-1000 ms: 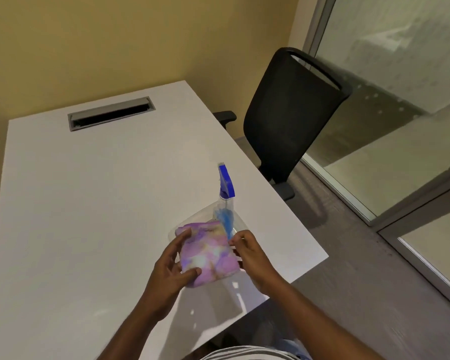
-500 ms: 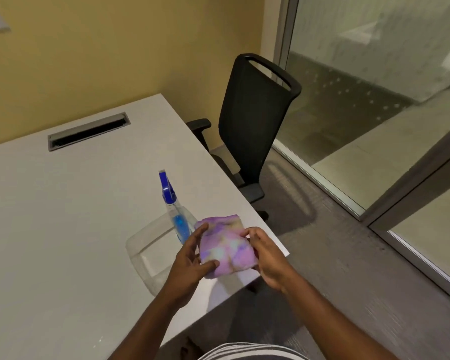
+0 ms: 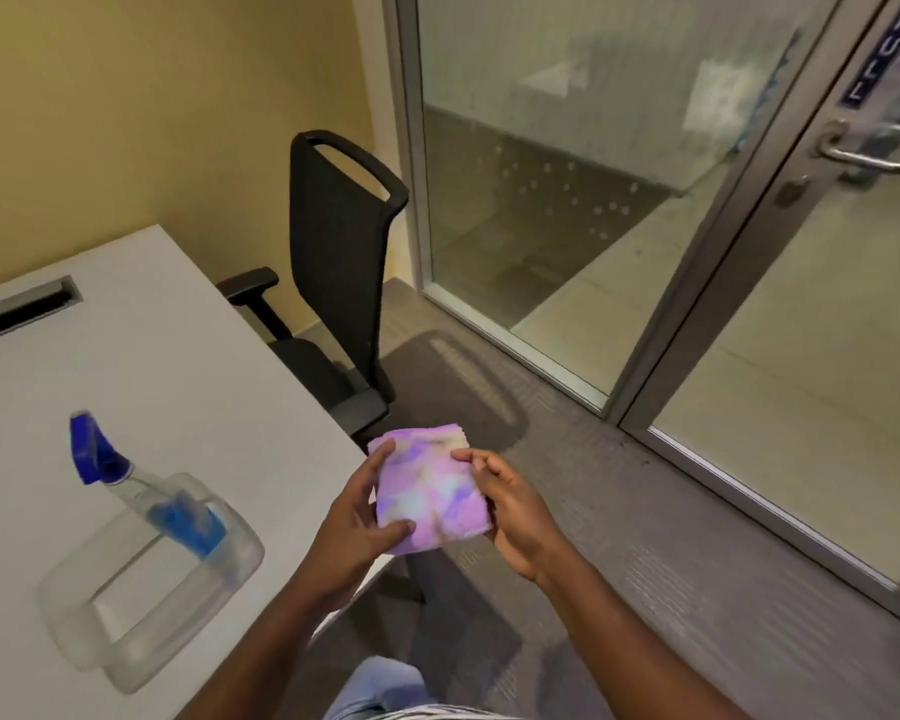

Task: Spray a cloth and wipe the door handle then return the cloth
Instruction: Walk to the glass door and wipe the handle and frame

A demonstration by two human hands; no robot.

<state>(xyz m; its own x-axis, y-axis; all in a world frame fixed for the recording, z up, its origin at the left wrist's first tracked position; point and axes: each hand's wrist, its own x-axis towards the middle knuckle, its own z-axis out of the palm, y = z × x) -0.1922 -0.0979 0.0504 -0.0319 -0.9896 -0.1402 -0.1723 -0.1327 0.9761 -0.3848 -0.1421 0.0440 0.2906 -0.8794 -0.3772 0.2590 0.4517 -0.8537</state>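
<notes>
Carried off the white desk (image 3: 167, 356) since a moment ago, the folded purple cloth (image 3: 430, 493) now hangs over grey carpet, gripped between left hand (image 3: 357, 532) and right hand (image 3: 513, 517); the glass door's steel handle (image 3: 866, 150) is well apart, the spray bottle (image 3: 141, 491) left in its clear tray (image 3: 100, 644).

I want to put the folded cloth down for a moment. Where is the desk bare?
The white desk is bare between the cable slot and the spray bottle, and along its chair-side edge. The near left is crowded: the clear tray holds the bottle. Both hands hold the cloth off the desk's corner.
</notes>
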